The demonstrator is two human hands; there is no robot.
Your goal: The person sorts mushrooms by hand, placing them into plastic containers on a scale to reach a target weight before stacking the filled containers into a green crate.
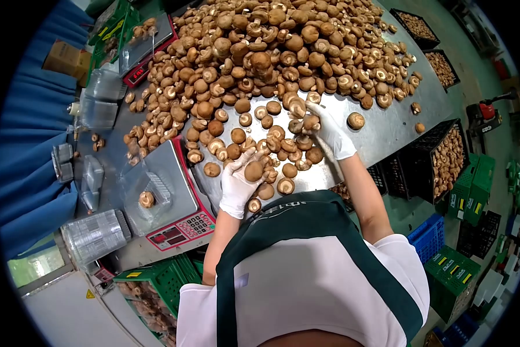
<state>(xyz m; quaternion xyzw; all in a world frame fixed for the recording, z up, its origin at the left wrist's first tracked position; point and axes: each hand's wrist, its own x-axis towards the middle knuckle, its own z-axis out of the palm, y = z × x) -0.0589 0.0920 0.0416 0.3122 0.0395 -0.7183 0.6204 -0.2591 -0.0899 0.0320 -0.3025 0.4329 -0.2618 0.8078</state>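
Brown shiitake mushrooms (pixel 260 61) lie heaped on the metal table (pixel 352 139), with a looser scatter of them close to my body. My left hand (pixel 236 188), in a white glove, curls around a mushroom (pixel 253 171) at the near side of that scatter. On the other side, my gloved right hand (pixel 334 134) closes its fingers on a mushroom (pixel 311 122) at the foot of the heap. To the left, a clear plastic tray (pixel 161 194) rests on a scale (pixel 187 196) and holds one mushroom (pixel 147 199).
Stacked clear trays (pixel 96 234) stand at the left, beside a blue curtain (pixel 34 127). A second scale (pixel 141 61) sits at the back left. Black crates of mushrooms (pixel 448 159) and green crates (pixel 451 272) stand right of the table; another green crate (pixel 155 289) is below left.
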